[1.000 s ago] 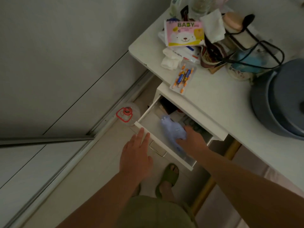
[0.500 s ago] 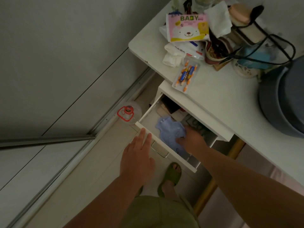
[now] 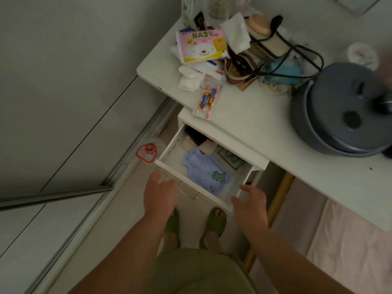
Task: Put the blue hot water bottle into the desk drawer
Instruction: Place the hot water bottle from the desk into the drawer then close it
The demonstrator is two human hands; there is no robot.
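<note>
Blue hot water bottle [image 3: 203, 171], green dinosaur print, flat in open drawer [image 3: 169, 164]; left hand [image 3: 158, 193], right hand [image 3: 251, 201] fingers spread, empty.

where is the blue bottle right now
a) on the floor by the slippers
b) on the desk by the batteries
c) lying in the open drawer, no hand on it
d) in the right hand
c: the bottle lies flat inside the open drawer, while the left hand and right hand are both at the drawer's front edge, apart from it.
</note>
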